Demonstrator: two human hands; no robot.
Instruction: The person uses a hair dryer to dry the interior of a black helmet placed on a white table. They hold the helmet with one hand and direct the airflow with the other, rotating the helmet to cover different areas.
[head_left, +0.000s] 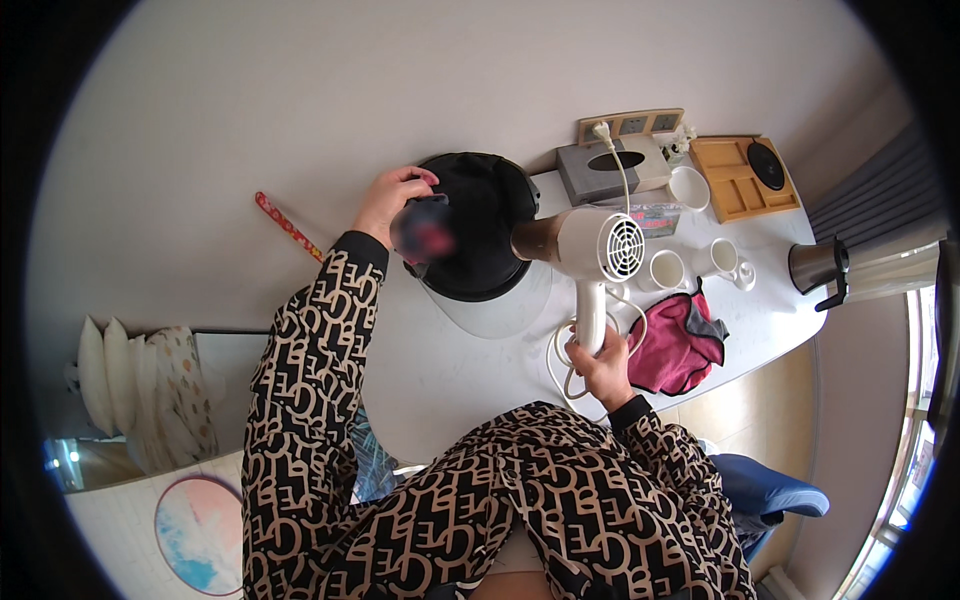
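My right hand (604, 367) grips the handle of a white hair dryer (592, 244) with a brownish nozzle. The nozzle points left at the black lining of an upturned helmet (480, 217), whose clear visor (487, 319) extends toward me over the table. At the helmet's left rim, my left hand (390, 202) pinches a bit of dark and pink fabric (431, 201). A blurred patch below those fingers hides what is there. A white cord (559, 360) lies looped beside the dryer's handle. Right of it rests a crumpled pink cloth (667, 345) with grey underside and black edging.
On the white table (442, 390) stand white mugs (666, 270), a white bowl (688, 189), a grey tissue box (596, 172) and a wooden tray (742, 180). A plug sits in the wall socket strip (631, 126). A dark kettle (817, 270) stands at the right edge; a blue chair (772, 487) is below.
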